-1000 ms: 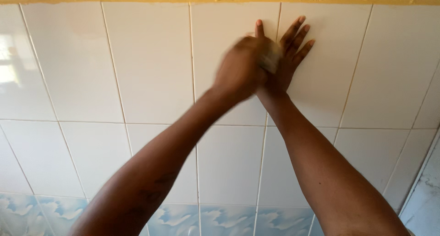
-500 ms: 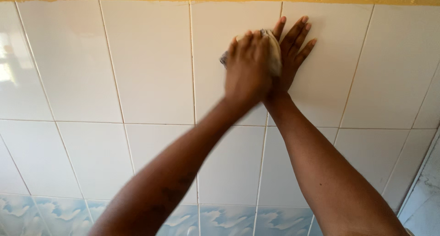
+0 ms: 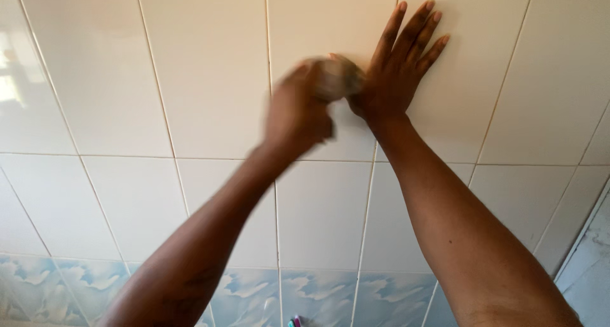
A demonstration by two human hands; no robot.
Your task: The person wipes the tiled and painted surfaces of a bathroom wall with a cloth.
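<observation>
Since half a second ago the left hand (image 3: 298,111) has slid down and left off the right hand (image 3: 397,69), and the view has tipped so the yellow band at the top edge is gone. Left grip is closed round a pale cloth (image 3: 337,78), blurred, bunched at its fingertips against the white tiles (image 3: 203,73), just left of the right thumb. Right hand lies flat, fingers spread, holding nothing, upper centre.

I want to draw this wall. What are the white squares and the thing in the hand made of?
The white wall tiles look like glazed ceramic: glossy, reflecting window light, with thin grout lines between. The pale wad in the left hand looks like soft cloth, but it is blurred.
</observation>
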